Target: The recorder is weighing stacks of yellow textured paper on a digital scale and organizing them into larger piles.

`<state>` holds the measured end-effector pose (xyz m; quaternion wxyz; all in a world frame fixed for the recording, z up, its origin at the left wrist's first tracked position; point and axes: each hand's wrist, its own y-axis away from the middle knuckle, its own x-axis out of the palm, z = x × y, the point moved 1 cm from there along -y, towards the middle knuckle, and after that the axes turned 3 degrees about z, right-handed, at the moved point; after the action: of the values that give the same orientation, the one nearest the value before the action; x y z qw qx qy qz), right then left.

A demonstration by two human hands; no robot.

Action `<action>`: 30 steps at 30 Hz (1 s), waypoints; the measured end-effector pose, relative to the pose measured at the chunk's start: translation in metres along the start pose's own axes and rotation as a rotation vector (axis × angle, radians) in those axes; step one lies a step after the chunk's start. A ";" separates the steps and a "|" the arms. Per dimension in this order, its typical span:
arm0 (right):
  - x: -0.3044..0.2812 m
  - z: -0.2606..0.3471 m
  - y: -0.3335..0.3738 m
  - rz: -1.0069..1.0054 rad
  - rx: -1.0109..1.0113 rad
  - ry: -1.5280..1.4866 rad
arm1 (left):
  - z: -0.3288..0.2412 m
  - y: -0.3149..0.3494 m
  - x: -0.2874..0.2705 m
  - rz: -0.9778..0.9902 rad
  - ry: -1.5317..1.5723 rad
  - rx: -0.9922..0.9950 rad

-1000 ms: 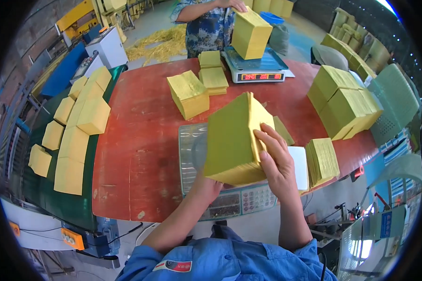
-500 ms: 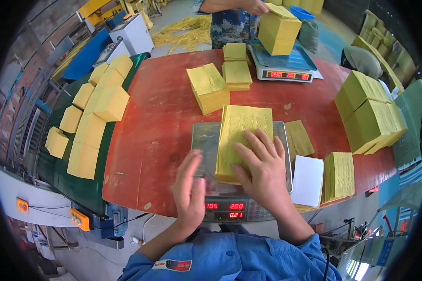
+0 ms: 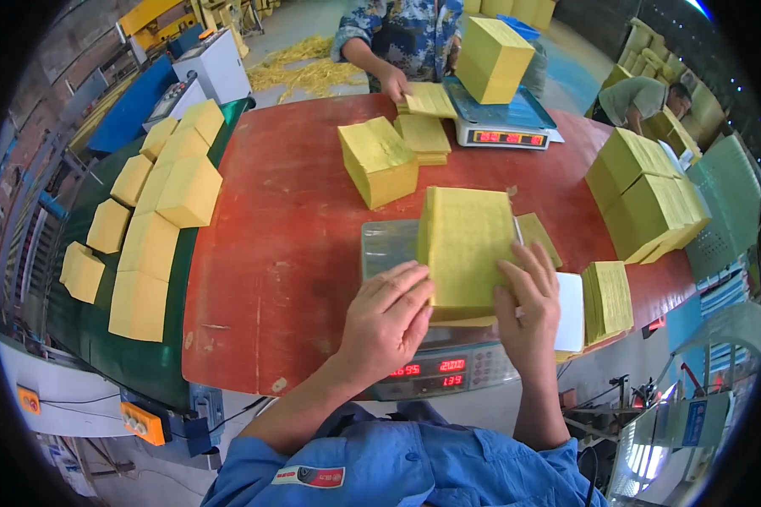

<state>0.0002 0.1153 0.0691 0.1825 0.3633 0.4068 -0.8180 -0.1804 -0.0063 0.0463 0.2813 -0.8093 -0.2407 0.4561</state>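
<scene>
on the steel pan of the digital scale (image 3: 435, 372) at the near edge of the red table (image 3: 279, 245), a thick yellow paper stack (image 3: 468, 247) is lying flat, with the left hand (image 3: 386, 321) resting open-fingered against its near left corner and the right hand (image 3: 528, 308) lying flat and spread on its near right edge, neither closing around it. being loose, thin sheets squared into a soft-edged block and overhanging the smooth pan, the stack is looking liable to fan out or slide if either palm is pushing unevenly.
</scene>
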 end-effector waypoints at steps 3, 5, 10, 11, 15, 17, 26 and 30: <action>0.012 0.050 -0.005 -0.088 0.020 0.041 | 0.026 0.018 -0.028 -0.023 0.083 -0.008; 0.030 0.093 -0.011 -0.047 -0.056 -0.116 | 0.049 0.035 -0.053 -0.061 0.139 -0.043; 0.109 0.189 -0.029 0.023 -0.104 -0.331 | 0.097 0.068 -0.140 -0.125 0.039 -0.114; 0.122 0.203 -0.034 0.019 -0.123 -0.339 | 0.107 0.071 -0.156 -0.136 0.036 -0.112; 0.193 0.261 -0.061 0.046 -0.168 -0.459 | 0.163 0.097 -0.228 -0.170 -0.096 -0.151; 0.229 0.287 -0.083 0.095 -0.201 -0.512 | 0.190 0.105 -0.264 -0.232 -0.155 -0.205; 0.403 0.340 -0.198 0.189 -0.315 -0.557 | 0.343 0.108 -0.338 -0.264 -0.357 -0.339; 0.477 0.334 -0.260 0.225 -0.319 -0.503 | 0.405 0.104 -0.333 -0.136 -0.399 -0.482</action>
<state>-0.6224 0.0034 -0.0113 0.4213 0.1588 0.4294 -0.7828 -0.6764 -0.2013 0.0038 0.0586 -0.7293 -0.4457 0.5158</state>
